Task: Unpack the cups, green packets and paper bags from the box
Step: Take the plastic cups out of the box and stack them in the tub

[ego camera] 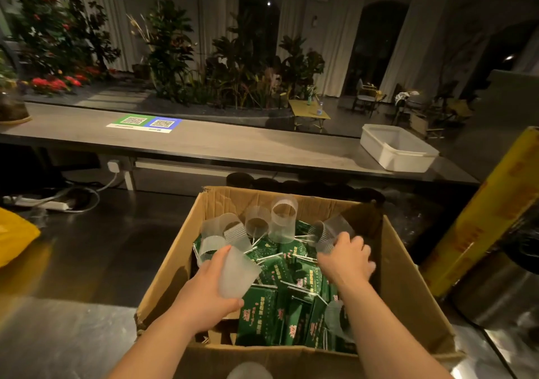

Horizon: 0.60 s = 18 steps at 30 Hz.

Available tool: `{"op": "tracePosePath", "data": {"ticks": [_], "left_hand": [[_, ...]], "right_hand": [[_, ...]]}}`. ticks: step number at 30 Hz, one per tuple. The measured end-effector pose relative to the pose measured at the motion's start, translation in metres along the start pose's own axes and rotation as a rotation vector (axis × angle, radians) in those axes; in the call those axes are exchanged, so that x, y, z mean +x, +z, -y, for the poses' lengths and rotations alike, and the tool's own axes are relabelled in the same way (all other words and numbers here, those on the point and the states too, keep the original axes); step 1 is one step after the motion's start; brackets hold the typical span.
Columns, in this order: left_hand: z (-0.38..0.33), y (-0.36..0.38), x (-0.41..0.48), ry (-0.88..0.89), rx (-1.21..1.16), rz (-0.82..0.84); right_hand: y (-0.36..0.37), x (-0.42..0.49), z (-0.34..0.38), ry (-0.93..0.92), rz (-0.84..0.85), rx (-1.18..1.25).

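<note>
Start: brown cardboard box (408, 279) full w/ green printed packets (280, 265); left hand (207, 294) & right hand (347, 257) fingers curled round translucent plastic cups (239, 275) at 9 & 2 o'clock.

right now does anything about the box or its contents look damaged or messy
The cardboard box is ragged and crumpled at its near-left corner. Inside, clear cups lie tipped every way over jumbled green packets.

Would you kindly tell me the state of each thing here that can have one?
box: open, partly full.
left hand: grips a frosted cup.
right hand: grips a ribbed cup.
green packets: heaped in the box.
loose cups: tipped over on the green packets.
white tub: uncovered.
</note>
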<state>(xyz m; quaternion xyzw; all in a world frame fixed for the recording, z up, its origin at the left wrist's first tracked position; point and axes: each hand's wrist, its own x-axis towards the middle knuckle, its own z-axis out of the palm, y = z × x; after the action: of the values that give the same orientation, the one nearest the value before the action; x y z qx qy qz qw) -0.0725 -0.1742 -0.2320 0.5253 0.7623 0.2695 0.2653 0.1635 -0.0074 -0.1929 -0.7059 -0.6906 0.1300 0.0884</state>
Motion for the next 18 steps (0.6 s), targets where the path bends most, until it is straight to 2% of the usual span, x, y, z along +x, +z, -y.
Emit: {"op": "tracePosePath", "data": {"ticks": [3,5,7,10,11,13,15,18], "left_hand": [[-0.001,0.001,-0.001,0.017,0.005,-0.006],[-0.001,0.002,-0.001,0.021,-0.003,-0.007],[-0.003,0.002,-0.002,0.031,-0.007,0.0],[-0.006,0.001,-0.004,0.038,0.007,0.03],[-0.006,0.0,-0.005,0.041,0.01,0.039],[-0.007,-0.001,-0.006,0.049,0.009,0.045],[-0.008,-0.002,-0.007,0.061,0.016,0.033],[-0.01,-0.003,-0.007,0.077,0.021,0.012]], "right_hand": [[0.0,0.007,-0.023,0.11,0.419,-0.202],[0.008,0.001,-0.035,0.066,0.571,-0.268],[0.019,0.003,-0.044,0.033,0.538,-0.293],[0.015,0.008,-0.039,0.035,0.346,-0.17],[0.009,0.008,-0.034,-0.002,0.275,-0.065],[-0.001,0.005,-0.018,-0.112,0.18,0.301],[-0.012,-0.014,0.006,-0.236,0.184,0.679],[-0.018,-0.047,0.038,-0.384,0.249,0.882]]}}
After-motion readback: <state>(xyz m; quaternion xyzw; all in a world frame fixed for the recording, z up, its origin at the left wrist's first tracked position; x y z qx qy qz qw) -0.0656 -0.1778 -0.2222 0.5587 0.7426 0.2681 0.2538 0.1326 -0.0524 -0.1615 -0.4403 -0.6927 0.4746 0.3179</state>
